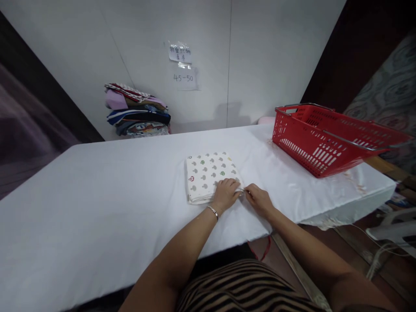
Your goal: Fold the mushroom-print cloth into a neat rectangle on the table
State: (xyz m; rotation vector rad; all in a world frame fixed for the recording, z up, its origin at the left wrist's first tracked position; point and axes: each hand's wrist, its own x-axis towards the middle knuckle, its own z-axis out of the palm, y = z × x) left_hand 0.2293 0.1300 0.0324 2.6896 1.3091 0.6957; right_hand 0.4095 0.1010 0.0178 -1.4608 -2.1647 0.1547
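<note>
A white cloth (211, 173) printed with grey mushrooms, a few of them green, red or yellow, lies folded into a layered rectangle on the white-covered table. Bent over its near right corner, my left hand (226, 193) has its fingers on the top layer and its thumb by the edge, gripping the cloth. A silver bracelet circles that wrist. Just to the right, my right hand (258, 198) is closed, thumb and forefinger pinching the same corner of the cloth. The fingertips of both hands nearly meet there.
On the table's right stands a red plastic basket (312, 149) with metal handles. A pile of folded clothes (138, 112) rests beyond the far left edge. Paper notes (185, 78) are taped to the wall. A white stool (393, 227) is at the lower right.
</note>
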